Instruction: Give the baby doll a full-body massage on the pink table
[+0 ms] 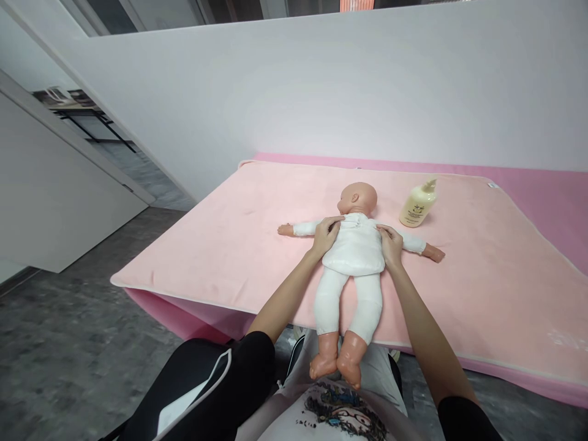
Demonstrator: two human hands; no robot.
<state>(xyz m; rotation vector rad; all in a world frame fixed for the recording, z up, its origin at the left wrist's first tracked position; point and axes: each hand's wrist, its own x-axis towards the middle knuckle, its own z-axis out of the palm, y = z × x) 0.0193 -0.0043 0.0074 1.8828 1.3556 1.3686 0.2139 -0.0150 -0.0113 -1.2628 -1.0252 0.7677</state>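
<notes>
A baby doll (353,245) with a white cloth body lies on a pink mat (220,233), its head turned to the left and its arms spread. Its feet hang over the front edge of the mat. My left hand (327,235) rests at the doll's left-side shoulder and upper back, fingers bent against the white cloth. On the other side, my right hand (390,244) touches the cloth near the opposite shoulder, its fingers curled. Whether either hand pinches the cloth is too small to tell. A pale yellow pump bottle (417,205) stands right of the doll's head.
Behind the mat rises a white wall (367,86). A brighter pink cover (551,202) shows under the mat at the back and right. Grey floor (68,318) and a white door (55,184) are at the left.
</notes>
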